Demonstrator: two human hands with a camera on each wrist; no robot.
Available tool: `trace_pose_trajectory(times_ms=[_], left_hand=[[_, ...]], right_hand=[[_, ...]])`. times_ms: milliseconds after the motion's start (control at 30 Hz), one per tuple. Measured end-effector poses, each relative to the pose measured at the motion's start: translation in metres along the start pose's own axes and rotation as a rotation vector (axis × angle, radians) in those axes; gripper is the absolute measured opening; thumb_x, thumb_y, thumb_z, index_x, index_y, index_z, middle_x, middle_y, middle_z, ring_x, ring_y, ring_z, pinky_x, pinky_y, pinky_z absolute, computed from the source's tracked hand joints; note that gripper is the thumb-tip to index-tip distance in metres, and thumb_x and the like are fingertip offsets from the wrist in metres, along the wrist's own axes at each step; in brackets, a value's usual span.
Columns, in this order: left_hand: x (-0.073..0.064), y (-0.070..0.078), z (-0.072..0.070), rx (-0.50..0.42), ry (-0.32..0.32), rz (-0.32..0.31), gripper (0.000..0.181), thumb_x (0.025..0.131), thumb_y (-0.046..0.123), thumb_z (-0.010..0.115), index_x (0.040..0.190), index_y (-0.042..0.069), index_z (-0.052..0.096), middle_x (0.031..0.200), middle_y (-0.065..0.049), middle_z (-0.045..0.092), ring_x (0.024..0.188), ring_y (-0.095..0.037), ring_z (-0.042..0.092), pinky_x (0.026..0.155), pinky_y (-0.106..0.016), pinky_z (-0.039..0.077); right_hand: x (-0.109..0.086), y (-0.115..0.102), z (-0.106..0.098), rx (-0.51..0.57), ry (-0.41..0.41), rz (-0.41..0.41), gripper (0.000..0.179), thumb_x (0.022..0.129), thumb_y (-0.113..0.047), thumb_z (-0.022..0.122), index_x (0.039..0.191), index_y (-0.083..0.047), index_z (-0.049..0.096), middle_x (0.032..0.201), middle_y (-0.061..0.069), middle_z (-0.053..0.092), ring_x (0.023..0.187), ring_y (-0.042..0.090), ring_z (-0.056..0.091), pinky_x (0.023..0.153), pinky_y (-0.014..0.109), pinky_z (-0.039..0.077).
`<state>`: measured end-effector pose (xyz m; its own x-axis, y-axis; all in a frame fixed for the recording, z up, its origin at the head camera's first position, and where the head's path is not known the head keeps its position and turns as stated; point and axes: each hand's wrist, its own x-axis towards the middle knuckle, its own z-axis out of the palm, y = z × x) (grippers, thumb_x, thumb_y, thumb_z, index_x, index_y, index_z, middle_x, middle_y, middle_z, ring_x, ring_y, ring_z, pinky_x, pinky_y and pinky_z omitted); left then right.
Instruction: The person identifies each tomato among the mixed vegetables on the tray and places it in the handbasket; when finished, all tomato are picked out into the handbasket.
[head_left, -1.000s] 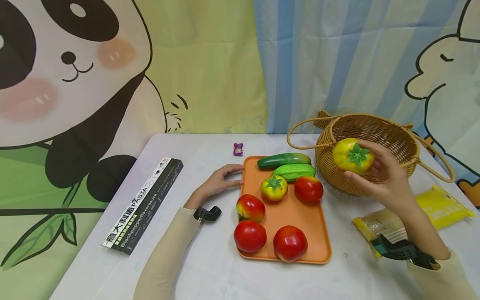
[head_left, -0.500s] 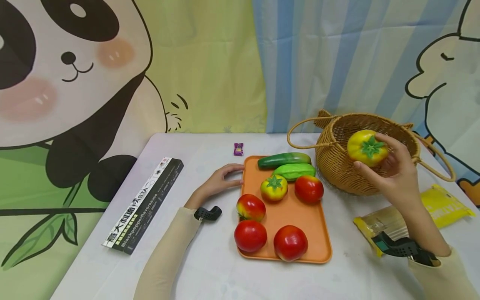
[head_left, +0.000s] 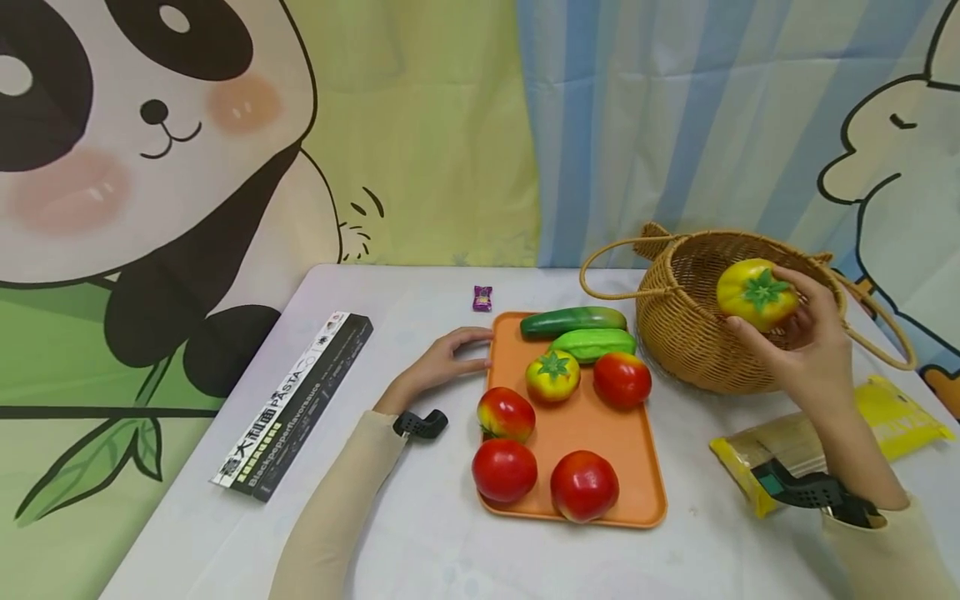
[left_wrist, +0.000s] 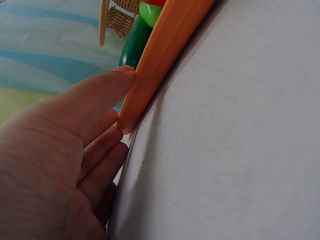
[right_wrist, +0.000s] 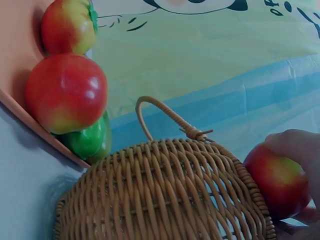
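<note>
My right hand (head_left: 813,354) grips a toy tomato (head_left: 757,294), its yellow top and green leaf facing the head camera. In the right wrist view the underside of this tomato (right_wrist: 280,182) is red, beside the rim of the wicker basket (right_wrist: 165,195). The head view shows it over the basket's (head_left: 697,354) opening. My left hand (head_left: 442,360) touches the left edge of an orange tray (head_left: 630,483); in the left wrist view, thumb and fingers lie fairly straight against the tray's side (left_wrist: 155,60). On the tray are several toy tomatoes (head_left: 585,486), a dark green cucumber (head_left: 573,322) and a lighter green vegetable (head_left: 594,343).
A black and white pasta box (head_left: 296,404) lies at the left of the table. Behind the tray sits a small purple wrapped candy (head_left: 482,298). A yellow pasta packet (head_left: 892,417) lies under the right forearm. The basket's looped handles (head_left: 600,267) stick out sideways.
My right hand has carried the tomato rightward and slightly up, from the basket's front left side to over its opening. The left hand stays at the tray. The head view has shifted slightly.
</note>
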<state>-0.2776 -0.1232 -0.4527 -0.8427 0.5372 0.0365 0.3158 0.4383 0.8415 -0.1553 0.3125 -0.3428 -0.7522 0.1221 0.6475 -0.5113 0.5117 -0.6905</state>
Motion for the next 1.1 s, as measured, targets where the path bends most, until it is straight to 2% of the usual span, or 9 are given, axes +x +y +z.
trace_pose_trajectory(times_ms=[200, 333, 433, 567, 667, 800, 967, 1033, 1100], left_hand=[[0.000, 0.001, 0.001, -0.001, -0.001, 0.021, 0.054, 0.088, 0.028, 0.074, 0.138, 0.017, 0.056, 0.144, -0.001, 0.051, 0.136, -0.019, 0.042, 0.116, -0.042, 0.030], [0.000, 0.001, 0.001, 0.006, 0.003, 0.030, 0.053, 0.088, 0.026, 0.074, 0.137, 0.015, 0.056, 0.144, -0.002, 0.051, 0.136, -0.020, 0.042, 0.116, -0.043, 0.030], [0.001, 0.002, 0.000, 0.010, 0.007, 0.033, 0.053, 0.089, 0.026, 0.074, 0.137, 0.015, 0.056, 0.144, -0.002, 0.051, 0.136, -0.020, 0.042, 0.116, -0.043, 0.030], [0.001, 0.002, 0.000, 0.005, 0.011, 0.030, 0.053, 0.088, 0.026, 0.074, 0.137, 0.015, 0.056, 0.143, -0.003, 0.052, 0.136, -0.020, 0.042, 0.116, -0.044, 0.031], [0.000, 0.002, 0.000, -0.006, 0.008, 0.024, 0.053, 0.088, 0.026, 0.074, 0.137, 0.015, 0.056, 0.143, -0.003, 0.051, 0.136, -0.020, 0.042, 0.116, -0.043, 0.030], [0.000, 0.002, 0.000, -0.011, 0.004, 0.015, 0.052, 0.089, 0.027, 0.074, 0.137, 0.016, 0.057, 0.143, -0.001, 0.051, 0.136, -0.019, 0.042, 0.116, -0.042, 0.030], [0.001, -0.001, 0.001, -0.008, 0.008, 0.018, 0.051, 0.089, 0.027, 0.073, 0.136, 0.018, 0.058, 0.142, 0.000, 0.052, 0.135, -0.017, 0.043, 0.115, -0.041, 0.031], [0.002, -0.001, 0.001, -0.005, 0.009, 0.025, 0.050, 0.089, 0.027, 0.073, 0.136, 0.017, 0.058, 0.142, 0.000, 0.052, 0.135, -0.017, 0.043, 0.115, -0.041, 0.031], [0.002, -0.002, 0.001, -0.001, 0.010, 0.029, 0.050, 0.089, 0.027, 0.073, 0.136, 0.017, 0.058, 0.142, 0.000, 0.052, 0.135, -0.017, 0.043, 0.115, -0.041, 0.031]], right_hand=[[0.007, 0.000, -0.010, -0.118, -0.072, 0.077, 0.073, 0.079, 0.010, 0.073, 0.144, -0.009, 0.045, 0.130, -0.018, 0.042, 0.104, -0.007, 0.051, 0.082, -0.001, 0.041], [0.015, 0.001, -0.016, -0.185, -0.151, 0.116, 0.072, 0.081, 0.002, 0.075, 0.145, -0.011, 0.044, 0.128, -0.019, 0.041, 0.101, -0.013, 0.046, 0.079, -0.003, 0.038], [0.021, 0.004, -0.019, -0.229, -0.196, 0.128, 0.072, 0.082, -0.002, 0.076, 0.145, -0.012, 0.043, 0.129, -0.013, 0.042, 0.099, -0.014, 0.043, 0.078, -0.005, 0.037], [0.028, 0.009, -0.021, -0.283, -0.223, 0.096, 0.071, 0.080, -0.004, 0.079, 0.143, -0.009, 0.046, 0.128, 0.003, 0.046, 0.094, -0.013, 0.043, 0.074, -0.005, 0.035], [0.032, 0.013, -0.022, -0.312, -0.243, 0.071, 0.069, 0.079, -0.005, 0.080, 0.140, -0.006, 0.048, 0.123, 0.007, 0.048, 0.085, -0.010, 0.043, 0.068, -0.003, 0.035], [0.037, 0.018, -0.025, -0.333, -0.297, 0.070, 0.066, 0.080, -0.007, 0.079, 0.139, -0.004, 0.048, 0.119, 0.006, 0.048, 0.081, -0.009, 0.042, 0.063, 0.000, 0.034], [0.048, 0.020, -0.029, -0.346, -0.393, 0.105, 0.064, 0.083, -0.009, 0.077, 0.139, -0.002, 0.046, 0.121, 0.020, 0.049, 0.080, -0.012, 0.041, 0.061, 0.001, 0.036], [0.051, 0.021, -0.029, -0.368, -0.438, 0.123, 0.064, 0.084, -0.012, 0.076, 0.139, -0.001, 0.045, 0.123, 0.027, 0.048, 0.086, -0.001, 0.052, 0.059, 0.002, 0.037], [0.055, 0.021, -0.028, -0.402, -0.478, 0.132, 0.065, 0.085, -0.014, 0.076, 0.139, 0.000, 0.044, 0.124, 0.031, 0.047, 0.090, 0.020, 0.060, 0.058, 0.004, 0.037]])
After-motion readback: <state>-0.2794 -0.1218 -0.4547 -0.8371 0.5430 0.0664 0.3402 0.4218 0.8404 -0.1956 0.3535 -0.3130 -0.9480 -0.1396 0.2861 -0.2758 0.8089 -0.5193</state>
